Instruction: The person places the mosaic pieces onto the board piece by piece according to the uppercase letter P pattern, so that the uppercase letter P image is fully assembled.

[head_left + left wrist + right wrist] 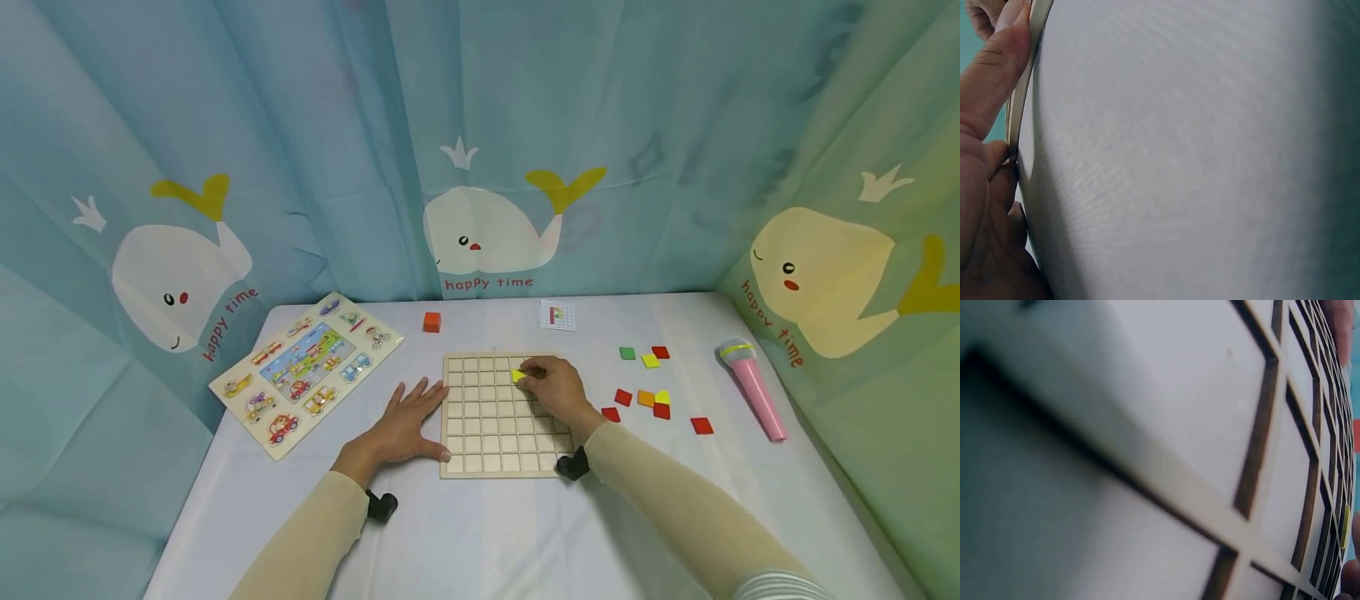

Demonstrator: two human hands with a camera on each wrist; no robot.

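A square wooden grid board [495, 476] lies flat, its compartments bare wood wherever they show. At its left edge my left hand [405, 423] rests with spread fingers, the thumb on the lower left corner and the fingertips farther up the side. In the left wrist view, the thumb [991, 78] presses along the board's edge [1022, 106]. Over the upper right part of the grid, my right hand [558, 390] pinches a yellow square tile [517, 377] between thumb and fingers. The right wrist view catches the same yellow tile [1345, 526] at the far end of the grid.
Several loose tiles lie right of the board, including a green tile [627, 353] and a red tile [702, 426]. Farther right is a pink microphone [757, 396]. A pattern card [557, 315] and an orange-red cube [432, 322] sit behind; a vehicle puzzle [306, 375] lies left.
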